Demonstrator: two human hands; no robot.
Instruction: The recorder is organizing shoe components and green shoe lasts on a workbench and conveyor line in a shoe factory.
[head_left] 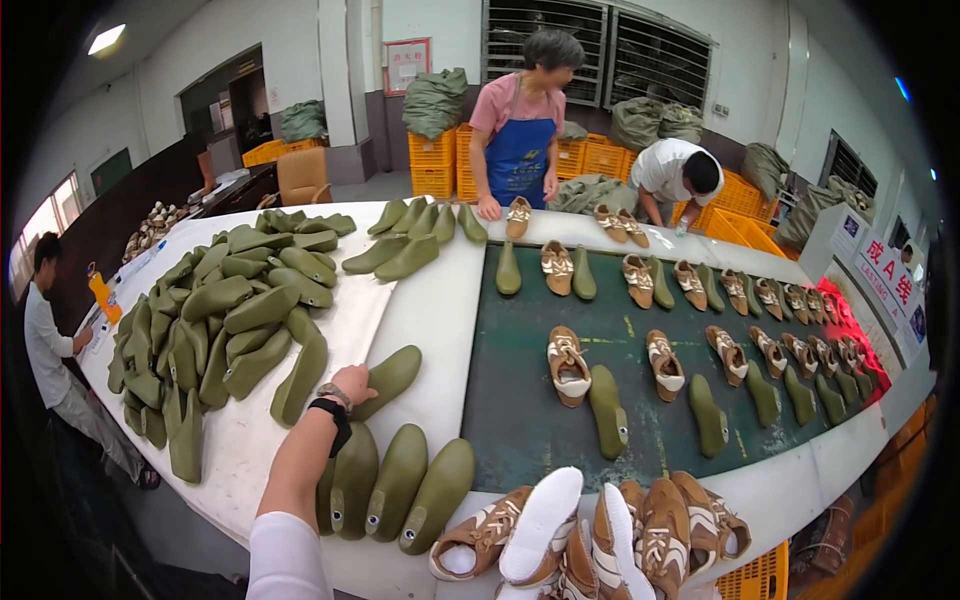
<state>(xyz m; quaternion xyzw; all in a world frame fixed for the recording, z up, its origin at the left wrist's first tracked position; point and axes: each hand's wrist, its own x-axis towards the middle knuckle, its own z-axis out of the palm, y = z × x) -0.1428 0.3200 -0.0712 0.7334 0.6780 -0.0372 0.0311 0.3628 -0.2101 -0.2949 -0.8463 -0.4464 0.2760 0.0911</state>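
My left hand [350, 384], with a bracelet and a black band at the wrist, grips the near end of an olive-green shoe last [393, 374]. This last points away to the right over the white tabletop. Just below my forearm, several more lasts [436, 496] stand side by side at the near edge. A large heap of lasts [225, 300] lies left of my hand. Brown-and-white sneakers [664, 525] are bunched at the near edge, some showing white insoles or soles. My right hand is out of view.
A green conveyor belt [540, 440] carries rows of sneakers [567, 362] and lasts [606, 412]. Across the table stand a person in a blue apron [523, 150] and a person bending down [672, 175]. Another person [60, 340] is at far left. Orange crates [432, 165] line the wall.
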